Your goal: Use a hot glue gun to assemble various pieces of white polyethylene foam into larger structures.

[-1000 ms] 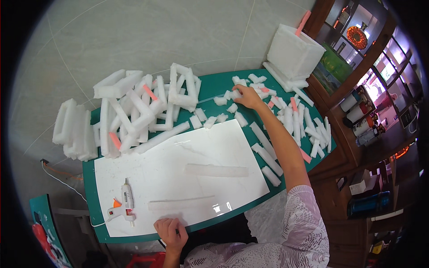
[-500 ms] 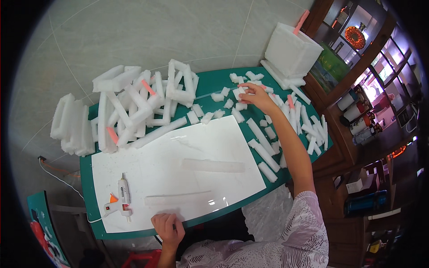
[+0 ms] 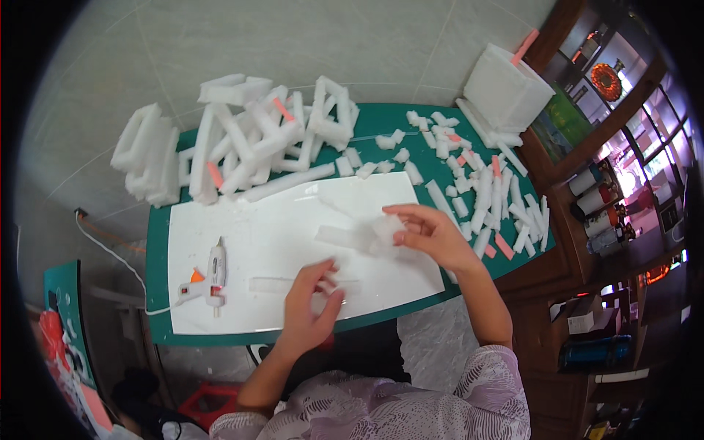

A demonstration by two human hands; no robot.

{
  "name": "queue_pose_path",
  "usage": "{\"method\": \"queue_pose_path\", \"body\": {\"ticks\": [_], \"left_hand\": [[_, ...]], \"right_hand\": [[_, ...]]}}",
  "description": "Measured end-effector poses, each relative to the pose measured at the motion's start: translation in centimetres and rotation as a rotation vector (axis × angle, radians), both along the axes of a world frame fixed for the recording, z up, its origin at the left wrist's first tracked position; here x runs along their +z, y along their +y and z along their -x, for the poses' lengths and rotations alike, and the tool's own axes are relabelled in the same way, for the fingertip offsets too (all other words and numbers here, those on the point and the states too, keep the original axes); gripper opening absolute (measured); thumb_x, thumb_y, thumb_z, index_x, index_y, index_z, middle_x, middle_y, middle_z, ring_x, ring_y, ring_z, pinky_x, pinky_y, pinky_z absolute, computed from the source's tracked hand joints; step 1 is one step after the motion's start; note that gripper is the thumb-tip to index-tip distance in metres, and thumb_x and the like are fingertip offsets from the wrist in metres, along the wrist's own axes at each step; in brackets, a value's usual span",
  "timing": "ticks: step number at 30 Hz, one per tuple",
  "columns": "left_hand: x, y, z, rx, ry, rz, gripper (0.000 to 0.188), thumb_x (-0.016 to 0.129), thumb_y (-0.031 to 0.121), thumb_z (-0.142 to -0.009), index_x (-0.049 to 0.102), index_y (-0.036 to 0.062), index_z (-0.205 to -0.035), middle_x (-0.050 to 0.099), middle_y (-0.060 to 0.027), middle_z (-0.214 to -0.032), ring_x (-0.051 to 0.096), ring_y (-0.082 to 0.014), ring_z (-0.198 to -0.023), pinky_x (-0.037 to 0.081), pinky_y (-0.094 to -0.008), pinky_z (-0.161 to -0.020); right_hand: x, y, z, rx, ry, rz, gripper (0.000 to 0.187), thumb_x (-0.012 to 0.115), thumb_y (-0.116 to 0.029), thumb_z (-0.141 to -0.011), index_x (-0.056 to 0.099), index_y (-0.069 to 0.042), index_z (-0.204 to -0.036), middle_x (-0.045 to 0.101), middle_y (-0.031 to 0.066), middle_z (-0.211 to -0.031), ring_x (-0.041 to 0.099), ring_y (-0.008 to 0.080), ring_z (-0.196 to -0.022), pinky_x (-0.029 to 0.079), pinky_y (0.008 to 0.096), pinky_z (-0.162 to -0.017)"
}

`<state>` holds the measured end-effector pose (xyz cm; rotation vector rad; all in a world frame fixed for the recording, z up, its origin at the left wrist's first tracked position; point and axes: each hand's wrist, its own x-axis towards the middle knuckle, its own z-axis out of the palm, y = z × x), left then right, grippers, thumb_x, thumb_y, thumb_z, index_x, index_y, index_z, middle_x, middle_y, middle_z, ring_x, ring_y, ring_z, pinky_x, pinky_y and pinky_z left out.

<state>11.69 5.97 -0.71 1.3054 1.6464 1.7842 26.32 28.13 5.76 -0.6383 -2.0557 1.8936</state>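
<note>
A small white foam block [image 3: 386,229] is pinched between the thumb and fingers of my right hand [image 3: 433,236], above the right part of the white board [image 3: 242,224]. Close beside it, a flat foam strip [image 3: 334,236] lies on the board. My left hand [image 3: 314,302] hovers over the board's front part, fingers loosely bent and thumb apart, with nothing seen in it. Under that hand, a second foam strip [image 3: 268,284] is partly hidden. Left of both hands lies a white hot glue gun [image 3: 215,275] with an orange trigger.
Foam frames [image 3: 249,139] are piled at the back left of the green table [image 3: 381,121]. Loose foam chunks and sticks [image 3: 488,194] cover its right side. A white foam box [image 3: 506,92] stands at the far right corner, near a wooden cabinet [image 3: 565,242].
My right hand has come from the far scraps toward me, bringing the foam block over the board. My left hand has risen from the front edge and moved over the near strip.
</note>
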Motion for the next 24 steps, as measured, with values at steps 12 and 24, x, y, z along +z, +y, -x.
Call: {"method": "queue_pose_path", "body": {"ticks": [12, 24], "left_hand": [[-0.5, 2.8, -0.6, -0.213, -0.446, -0.026, 0.035, 0.064, -0.005, -0.092, 0.056, -0.0057, -0.126, 0.059, -0.0092, -0.105, 0.065, -0.0119, -0.090, 0.055, -0.0244, -0.078], [-0.3, 2.7, 1.1, -0.315, -0.527, 0.035, 0.043, 0.063, -0.002, -0.093, 0.055, -0.0010, -0.135, 0.063, -0.0075, -0.108, 0.064, -0.0117, -0.097, 0.058, -0.0293, -0.085]], "right_hand": [[-3.8, -5.3, -1.1, 0.028, 0.134, 0.087, 0.026, 0.066, 0.000, -0.092, 0.052, -0.003, -0.115, 0.064, 0.0076, -0.110, 0.060, 0.0088, -0.101, 0.051, 0.0249, -0.086], [-3.7, -5.7, -1.1, 0.074, 0.134, 0.128, 0.038, 0.061, -0.009, -0.098, 0.056, 0.002, -0.134, 0.060, 0.0098, -0.129, 0.060, 0.0128, -0.105, 0.054, 0.0285, -0.087]]}}
